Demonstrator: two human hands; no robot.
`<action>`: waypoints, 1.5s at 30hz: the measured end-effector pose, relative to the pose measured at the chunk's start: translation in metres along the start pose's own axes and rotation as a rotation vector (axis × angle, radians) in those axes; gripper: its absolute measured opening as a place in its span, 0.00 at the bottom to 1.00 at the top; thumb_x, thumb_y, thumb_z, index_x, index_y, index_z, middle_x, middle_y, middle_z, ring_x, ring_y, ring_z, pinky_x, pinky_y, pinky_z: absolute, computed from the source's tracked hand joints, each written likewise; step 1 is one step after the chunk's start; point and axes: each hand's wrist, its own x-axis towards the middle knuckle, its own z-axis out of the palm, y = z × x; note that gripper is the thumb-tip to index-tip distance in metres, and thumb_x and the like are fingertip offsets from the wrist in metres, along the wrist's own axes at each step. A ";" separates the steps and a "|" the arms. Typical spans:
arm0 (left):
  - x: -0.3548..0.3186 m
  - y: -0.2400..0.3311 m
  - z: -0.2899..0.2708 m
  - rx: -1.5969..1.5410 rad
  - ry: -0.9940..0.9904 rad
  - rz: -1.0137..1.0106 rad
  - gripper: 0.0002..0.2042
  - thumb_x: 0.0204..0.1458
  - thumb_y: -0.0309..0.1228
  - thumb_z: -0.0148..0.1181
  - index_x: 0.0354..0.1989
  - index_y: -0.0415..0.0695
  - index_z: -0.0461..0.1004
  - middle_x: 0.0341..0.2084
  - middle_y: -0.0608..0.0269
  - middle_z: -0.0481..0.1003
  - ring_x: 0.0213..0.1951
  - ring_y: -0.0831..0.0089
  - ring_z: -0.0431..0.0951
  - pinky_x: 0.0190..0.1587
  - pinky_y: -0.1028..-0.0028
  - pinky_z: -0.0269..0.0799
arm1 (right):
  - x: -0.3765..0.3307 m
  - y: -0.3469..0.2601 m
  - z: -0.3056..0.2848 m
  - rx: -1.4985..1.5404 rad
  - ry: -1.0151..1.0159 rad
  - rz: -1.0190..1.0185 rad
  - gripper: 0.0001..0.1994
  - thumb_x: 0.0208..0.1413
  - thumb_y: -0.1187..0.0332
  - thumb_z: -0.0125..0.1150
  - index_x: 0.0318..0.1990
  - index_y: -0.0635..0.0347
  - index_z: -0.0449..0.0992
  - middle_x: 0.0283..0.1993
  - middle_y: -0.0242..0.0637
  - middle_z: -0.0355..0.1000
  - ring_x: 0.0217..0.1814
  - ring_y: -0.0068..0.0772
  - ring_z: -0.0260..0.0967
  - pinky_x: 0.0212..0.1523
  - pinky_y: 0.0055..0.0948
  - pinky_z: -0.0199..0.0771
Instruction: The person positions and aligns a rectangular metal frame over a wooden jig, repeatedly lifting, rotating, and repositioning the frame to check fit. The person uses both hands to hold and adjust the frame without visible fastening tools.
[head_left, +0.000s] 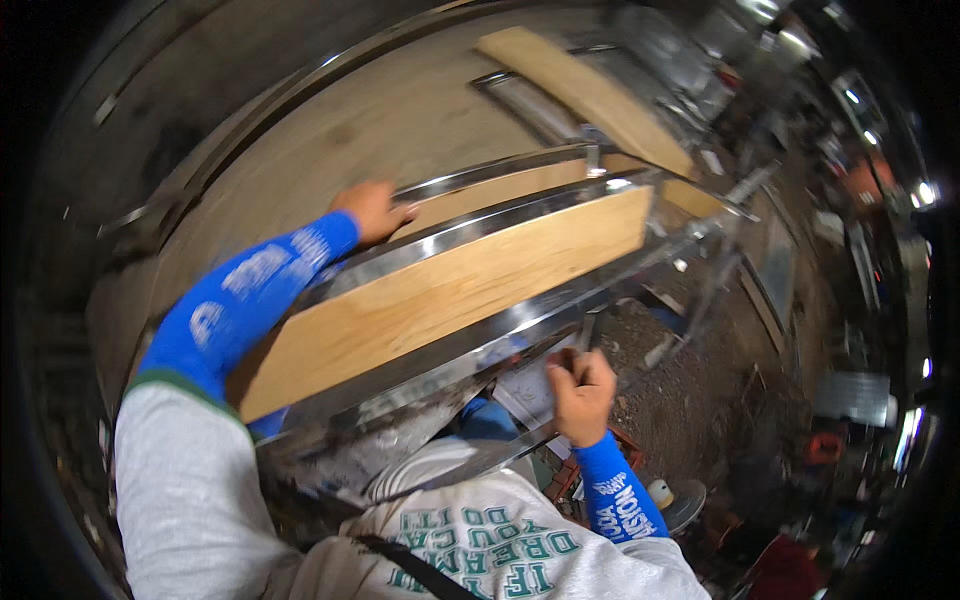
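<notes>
The left hand (375, 210) is lying flat, fingers spread, on the upper polished steel rail (500, 165) of a metal frame, pressing on it rather than closing around anything. The right hand (582, 392) is curling into a fist below the frame's lower steel rail (480, 345); what it is gripping is too blurred to tell (possibly a thin rod or tool poking up from the fist), so whether it is clamped on something cannot be told. The two hands are sitting well apart, with a long pale wooden board (450, 295) lying between them, set inside the steel frame and tilting up to the right. A sheet of paper (535, 385) is showing just beside the right fist. Farther out, a second wooden plank (585, 95) is crossing the top of the frame at an angle. Beyond it, dark earth floor (690, 400) strewn with scrap is spreading to the right.
</notes>
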 end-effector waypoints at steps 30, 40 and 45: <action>0.009 -0.063 -0.020 -0.136 -0.156 0.215 0.29 0.54 0.52 0.69 0.50 0.35 0.77 0.44 0.36 0.81 0.47 0.44 0.82 0.51 0.51 0.76 | 0.014 0.022 0.040 0.160 0.000 -0.070 0.07 0.54 0.76 0.65 0.40 0.64 0.76 0.23 0.35 0.72 0.26 0.22 0.66 0.31 0.29 0.71; -0.017 -0.040 -0.034 -0.057 -0.054 -0.136 0.27 0.52 0.49 0.69 0.54 0.44 0.78 0.45 0.42 0.81 0.51 0.45 0.81 0.54 0.52 0.76 | 0.017 -0.024 0.041 0.071 -0.064 0.021 0.09 0.59 0.76 0.66 0.43 0.63 0.74 0.31 0.26 0.71 0.31 0.15 0.64 0.33 0.20 0.64; -0.013 -0.058 -0.027 -0.111 -0.055 -0.067 0.28 0.50 0.51 0.71 0.52 0.42 0.79 0.45 0.43 0.82 0.50 0.46 0.82 0.53 0.53 0.77 | 0.020 -0.015 0.044 0.063 -0.049 0.007 0.09 0.58 0.75 0.68 0.43 0.63 0.73 0.33 0.27 0.71 0.33 0.17 0.65 0.35 0.22 0.66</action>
